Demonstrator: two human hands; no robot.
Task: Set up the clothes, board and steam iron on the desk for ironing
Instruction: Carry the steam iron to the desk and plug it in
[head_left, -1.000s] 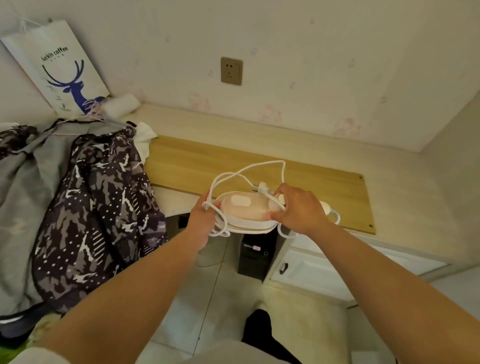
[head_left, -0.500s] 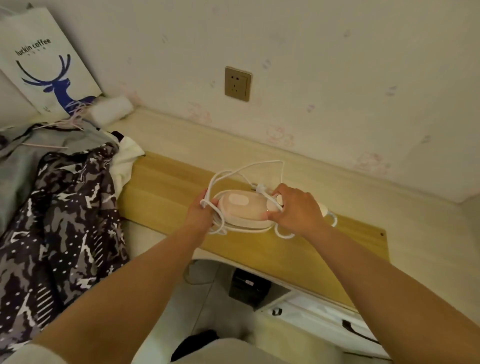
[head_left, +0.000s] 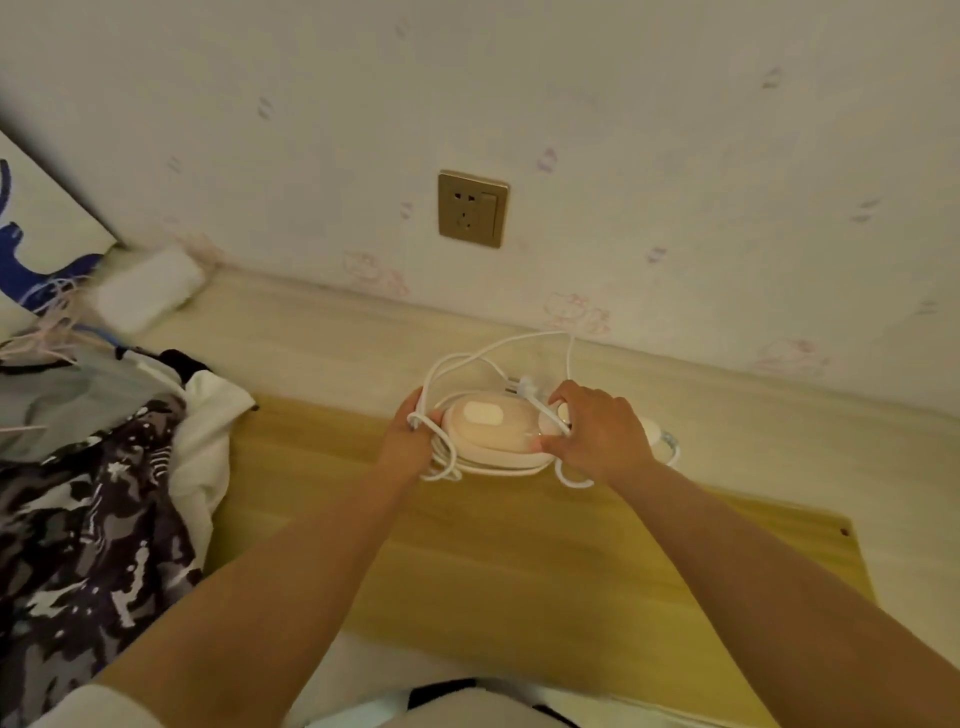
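Pale table (head_left: 322, 338) by the wall, wooden board (head_left: 519, 571) under your grips, left hand (head_left: 410, 441) clutching the cord (head_left: 441, 462), right hand (head_left: 597, 436) gripping the steam iron (head_left: 493, 428), clothes (head_left: 104, 493) left of them.

1. The board (head_left: 519, 545) lies on the desk (head_left: 779, 415) in front of me
2. The steam iron (head_left: 493, 431) sits at the board's far edge, between my left hand (head_left: 410, 441) and right hand (head_left: 597, 431)
3. Its cord (head_left: 467, 364) loops behind it
4. The clothes (head_left: 93, 493) lie left of the board
5. The wall socket (head_left: 472, 208) is behind the iron, above the desk
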